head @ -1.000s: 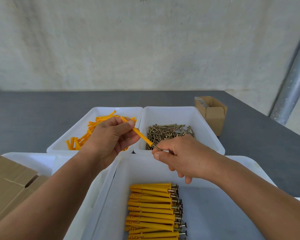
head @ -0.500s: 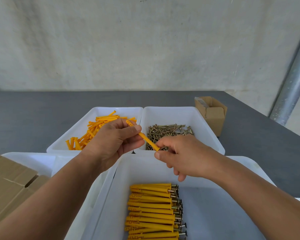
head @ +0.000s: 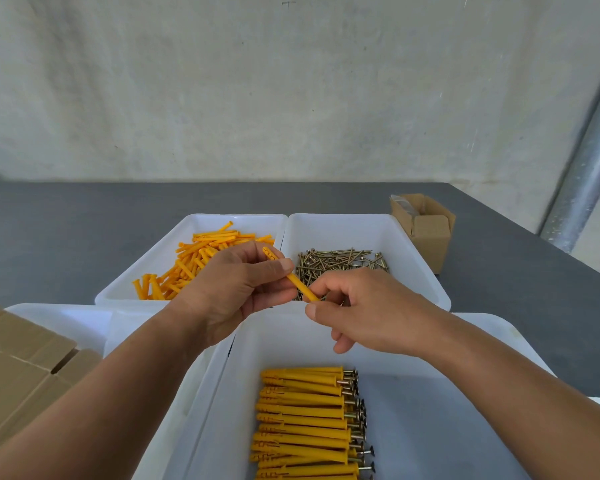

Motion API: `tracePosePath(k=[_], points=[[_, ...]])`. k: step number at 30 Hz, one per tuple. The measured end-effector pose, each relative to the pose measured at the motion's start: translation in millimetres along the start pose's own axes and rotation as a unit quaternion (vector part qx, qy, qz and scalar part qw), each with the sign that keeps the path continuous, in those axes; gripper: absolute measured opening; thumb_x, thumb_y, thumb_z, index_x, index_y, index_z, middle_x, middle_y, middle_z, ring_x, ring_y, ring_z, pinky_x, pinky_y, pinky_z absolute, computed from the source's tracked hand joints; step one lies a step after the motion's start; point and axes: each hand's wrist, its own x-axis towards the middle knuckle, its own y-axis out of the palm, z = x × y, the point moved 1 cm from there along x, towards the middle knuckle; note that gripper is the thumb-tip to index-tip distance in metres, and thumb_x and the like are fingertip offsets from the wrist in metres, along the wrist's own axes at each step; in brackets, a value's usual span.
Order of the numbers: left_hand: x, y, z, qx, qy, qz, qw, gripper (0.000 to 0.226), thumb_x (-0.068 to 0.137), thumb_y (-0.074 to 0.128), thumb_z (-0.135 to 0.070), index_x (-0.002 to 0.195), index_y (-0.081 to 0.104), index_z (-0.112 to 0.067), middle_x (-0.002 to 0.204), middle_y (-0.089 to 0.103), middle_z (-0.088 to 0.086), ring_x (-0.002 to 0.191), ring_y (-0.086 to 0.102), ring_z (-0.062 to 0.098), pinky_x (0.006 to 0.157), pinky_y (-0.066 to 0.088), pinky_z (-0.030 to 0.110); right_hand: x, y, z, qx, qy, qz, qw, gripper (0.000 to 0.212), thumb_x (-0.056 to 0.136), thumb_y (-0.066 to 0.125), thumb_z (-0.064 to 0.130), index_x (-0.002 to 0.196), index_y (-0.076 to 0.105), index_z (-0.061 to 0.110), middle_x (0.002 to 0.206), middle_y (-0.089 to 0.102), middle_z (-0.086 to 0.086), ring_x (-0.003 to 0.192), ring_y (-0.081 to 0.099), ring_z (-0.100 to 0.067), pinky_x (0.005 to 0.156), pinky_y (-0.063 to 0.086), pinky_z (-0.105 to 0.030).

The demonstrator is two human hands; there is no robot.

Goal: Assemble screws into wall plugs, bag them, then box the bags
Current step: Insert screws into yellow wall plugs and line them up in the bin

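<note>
The left hand (head: pixel 236 289) holds one orange wall plug (head: pixel 302 289) above the bench (head: pixel 66 230). Its grip is pressed together, thumb and fingers pinching the upper half of the plug, which slants down to the right. The right hand (head: pixel 371 310) meets the plug's lower end, forefinger and thumb closed in a pinching grip on the tip. Whether a screw sits between them cannot be told.

Behind the hands stand two white bins side by side, touching:
- the left bin (head: pixel 194 220) contains loose wall plugs (head: pixel 194 261);
- the right bin (head: pixel 361 230) contains loose screws (head: pixel 340 261).

The near bin (head: pixel 291 341) contains assembled plugs (head: pixel 302 424) lying in a stacked row, screw heads to the right. A small open cardboard box (head: pixel 426 230) stands right of the screw bin.
</note>
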Motion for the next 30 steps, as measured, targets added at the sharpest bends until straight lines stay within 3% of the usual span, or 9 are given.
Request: tracePosePath(k=[18, 22, 27, 30], points=[[-3, -1, -2, 0.082, -0.015, 0.024, 0.996, 0.028, 0.062, 0.075, -0.024, 0.083, 0.065, -0.009, 0.077, 0.071, 0.006, 0.074, 0.071, 0.017, 0.067, 0.060, 0.029, -3, -2, 5, -0.021, 0.006, -0.011, 1.000, 0.013, 0.100, 0.052, 0.033, 0.091, 0.062, 0.031, 0.079, 0.068, 0.002, 0.061, 0.072, -0.007, 0.073, 0.060, -0.038], [-1, -5, -2, 0.070, -0.014, -0.020, 0.997, 0.033, 0.058, 0.078, -0.031, 0.079, 0.065, -0.009, 0.074, 0.067, 0.005, 0.073, 0.070, 0.019, 0.062, 0.059, 0.029, -5, -1, 6, -0.073, 0.017, 0.028, 0.997, 0.013, 0.099, 0.053, 0.033, 0.090, 0.063, 0.031, 0.076, 0.066, 0.004, 0.059, 0.071, -0.008, 0.070, 0.058, -0.034], [6, -17, -1, 0.084, -0.002, -0.105, 0.991, 0.014, 0.082, 0.073, -0.017, 0.074, 0.064, -0.011, 0.069, 0.066, 0.002, 0.067, 0.069, 0.016, 0.065, 0.060, 0.030, -6, 8, 1, -0.161, 0.019, 0.079, 0.984, 0.013, 0.097, 0.054, 0.030, 0.092, 0.067, 0.028, 0.074, 0.063, 0.007, 0.056, 0.070, -0.007, 0.052, 0.044, -0.015], [10, -26, -1, 0.119, 0.018, -0.154, 0.981, 0.016, 0.084, 0.072, -0.013, 0.073, 0.062, -0.010, 0.064, 0.066, 0.002, 0.065, 0.067, 0.015, 0.068, 0.060, 0.031, -3, 19, -2, -0.244, -0.015, 0.081, 0.966, 0.019, 0.096, 0.052, 0.027, 0.100, 0.070, 0.023, 0.080, 0.061, 0.012, 0.065, 0.061, -0.005, 0.055, 0.041, -0.014]])
